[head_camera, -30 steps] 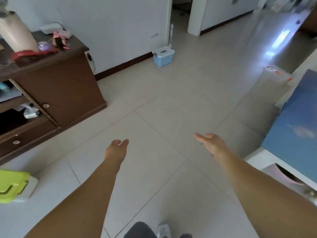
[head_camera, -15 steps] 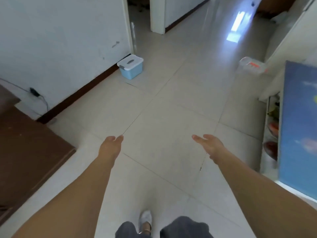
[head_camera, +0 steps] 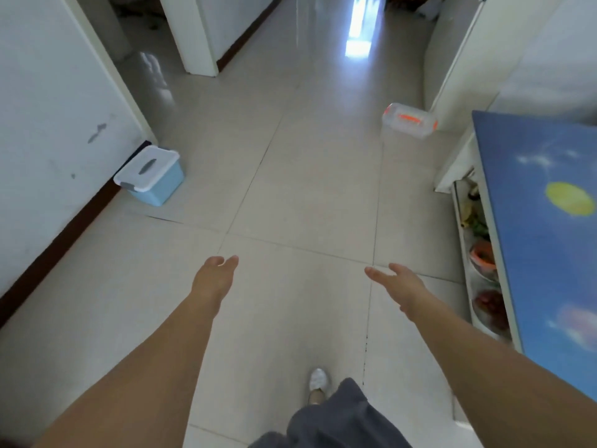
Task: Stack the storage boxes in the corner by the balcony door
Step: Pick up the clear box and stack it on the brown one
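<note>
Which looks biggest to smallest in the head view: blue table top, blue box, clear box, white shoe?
1. blue table top
2. blue box
3. clear box, farther off, so its true size against the blue box is unsure
4. white shoe

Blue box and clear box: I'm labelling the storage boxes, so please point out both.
blue box [head_camera: 160,185]: head view, on its blue side wall.
clear box [head_camera: 407,121]: head view, on its lid by the orange handle.

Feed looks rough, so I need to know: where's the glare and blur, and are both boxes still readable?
Head view: bright glare streak on the floor tiles far ahead; clear box with orange handle smeared by motion blur; blue box by the wall reasonably sharp; wide-angle bending at the edges.
</note>
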The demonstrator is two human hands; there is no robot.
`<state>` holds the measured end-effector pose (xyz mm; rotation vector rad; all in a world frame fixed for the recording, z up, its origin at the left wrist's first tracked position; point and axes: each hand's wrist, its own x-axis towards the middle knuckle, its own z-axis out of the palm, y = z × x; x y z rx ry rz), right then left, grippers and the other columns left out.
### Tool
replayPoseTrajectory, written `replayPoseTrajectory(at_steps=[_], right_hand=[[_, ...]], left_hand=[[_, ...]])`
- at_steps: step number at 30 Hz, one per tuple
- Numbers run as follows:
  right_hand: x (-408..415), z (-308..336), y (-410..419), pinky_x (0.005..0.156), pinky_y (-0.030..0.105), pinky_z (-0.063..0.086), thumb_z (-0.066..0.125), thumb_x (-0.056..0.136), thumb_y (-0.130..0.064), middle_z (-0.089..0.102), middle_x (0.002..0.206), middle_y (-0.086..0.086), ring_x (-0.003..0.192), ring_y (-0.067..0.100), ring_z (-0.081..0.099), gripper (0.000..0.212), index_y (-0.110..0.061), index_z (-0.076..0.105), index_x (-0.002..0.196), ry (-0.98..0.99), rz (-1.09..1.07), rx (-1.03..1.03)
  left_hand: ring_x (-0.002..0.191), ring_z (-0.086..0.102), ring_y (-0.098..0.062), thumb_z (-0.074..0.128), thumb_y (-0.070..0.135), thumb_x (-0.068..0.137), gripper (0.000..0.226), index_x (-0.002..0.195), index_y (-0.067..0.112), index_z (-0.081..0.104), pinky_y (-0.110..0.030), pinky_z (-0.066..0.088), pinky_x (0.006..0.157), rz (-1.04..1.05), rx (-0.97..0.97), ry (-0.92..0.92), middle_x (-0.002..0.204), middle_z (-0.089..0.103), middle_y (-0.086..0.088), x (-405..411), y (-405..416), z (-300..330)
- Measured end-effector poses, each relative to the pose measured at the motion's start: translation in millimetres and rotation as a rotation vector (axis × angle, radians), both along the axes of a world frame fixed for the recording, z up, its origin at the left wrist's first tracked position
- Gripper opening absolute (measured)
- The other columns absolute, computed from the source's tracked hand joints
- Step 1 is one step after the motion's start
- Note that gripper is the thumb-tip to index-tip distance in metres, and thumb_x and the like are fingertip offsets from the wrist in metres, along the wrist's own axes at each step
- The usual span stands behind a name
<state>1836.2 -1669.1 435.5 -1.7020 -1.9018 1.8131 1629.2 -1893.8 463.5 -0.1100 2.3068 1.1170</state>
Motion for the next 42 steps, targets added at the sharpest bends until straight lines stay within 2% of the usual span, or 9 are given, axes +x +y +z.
replayPoseTrajectory(at_steps=[5, 6, 11, 18, 25, 32, 34, 40, 42], right_hand=[[-74, 13, 120, 0.113, 0.048, 0.031, 0.068, 0.079, -0.050, 0.030, 0.156, 0.010, 0.140, 0.033, 0.035, 0.088, -0.015, 0.029, 0.149, -0.007, -0.053, 0.018], [-79, 14, 126, 0.112, 0.049, 0.031, 0.068, 0.079, -0.051, 0.031, 0.155, 0.009, 0.139, 0.032, 0.036, 0.088, -0.016, 0.029, 0.149, -0.008, -0.043, 0.022], [-164, 10, 253, 0.110, 0.048, 0.033, 0.067, 0.080, -0.050, 0.030, 0.156, 0.008, 0.139, 0.031, 0.036, 0.086, -0.017, 0.030, 0.149, 0.002, -0.108, 0.061], [-265, 8, 427, 0.112, 0.048, 0.032, 0.067, 0.079, -0.052, 0.030, 0.156, 0.007, 0.140, 0.032, 0.034, 0.086, -0.018, 0.029, 0.149, -0.019, -0.262, 0.041], [-322, 2, 582, 0.112, 0.045, 0.031, 0.065, 0.083, -0.048, 0.030, 0.156, 0.008, 0.140, 0.030, 0.034, 0.083, -0.012, 0.030, 0.149, -0.038, -0.330, 0.070], [-370, -7, 783, 0.112, 0.044, 0.032, 0.066, 0.083, -0.047, 0.032, 0.155, 0.011, 0.139, 0.032, 0.036, 0.083, -0.010, 0.031, 0.148, -0.063, -0.375, 0.049], [-385, -2, 825, 0.111, 0.041, 0.031, 0.067, 0.082, -0.046, 0.034, 0.154, 0.012, 0.139, 0.031, 0.036, 0.083, -0.009, 0.032, 0.148, -0.069, -0.387, 0.072], [-431, -11, 966, 0.111, 0.046, 0.034, 0.066, 0.081, -0.050, 0.034, 0.154, 0.010, 0.139, 0.031, 0.036, 0.082, -0.014, 0.033, 0.147, -0.102, -0.372, 0.056], [-439, -16, 990, 0.110, 0.045, 0.035, 0.067, 0.081, -0.048, 0.034, 0.154, 0.010, 0.139, 0.030, 0.036, 0.082, -0.013, 0.033, 0.148, -0.116, -0.379, 0.046]], left_hand=[[0.131, 0.043, -0.033, 0.050, 0.038, 0.093, 0.054, 0.139, 0.009, 0.045, -0.042, 0.036, 0.107, -0.080, 0.023, 0.042, 0.145, 0.044, -0.014, -89, 138, 19], [0.131, 0.044, -0.033, 0.050, 0.038, 0.093, 0.054, 0.138, 0.008, 0.045, -0.041, 0.036, 0.108, -0.095, 0.016, 0.050, 0.145, 0.045, -0.015, -95, 144, 19], [0.130, 0.046, -0.032, 0.050, 0.036, 0.094, 0.054, 0.138, 0.006, 0.045, -0.036, 0.036, 0.105, -0.164, 0.026, 0.064, 0.144, 0.047, -0.016, -190, 281, 5], [0.131, 0.045, -0.032, 0.051, 0.036, 0.094, 0.055, 0.139, 0.006, 0.044, -0.036, 0.035, 0.106, -0.318, 0.002, -0.006, 0.144, 0.046, -0.016, -306, 486, 2], [0.130, 0.046, -0.032, 0.051, 0.035, 0.093, 0.054, 0.138, 0.006, 0.045, -0.037, 0.036, 0.108, -0.485, -0.015, 0.026, 0.143, 0.048, -0.016, -378, 682, 1], [0.133, 0.045, -0.030, 0.051, 0.034, 0.094, 0.054, 0.139, 0.005, 0.045, -0.036, 0.035, 0.109, -0.530, 0.014, -0.002, 0.144, 0.047, -0.015, -423, 902, -6], [0.132, 0.045, -0.030, 0.051, 0.034, 0.094, 0.054, 0.139, 0.006, 0.045, -0.036, 0.035, 0.108, -0.535, 0.018, -0.018, 0.144, 0.047, -0.015, -435, 945, -4], [0.133, 0.044, -0.031, 0.050, 0.033, 0.094, 0.054, 0.140, 0.007, 0.043, -0.035, 0.035, 0.106, -0.539, -0.033, -0.057, 0.146, 0.045, -0.015, -478, 1082, -25], [0.132, 0.044, -0.031, 0.051, 0.034, 0.094, 0.054, 0.140, 0.007, 0.043, -0.035, 0.036, 0.106, -0.555, -0.059, -0.070, 0.146, 0.045, -0.016, -486, 1106, -31]])
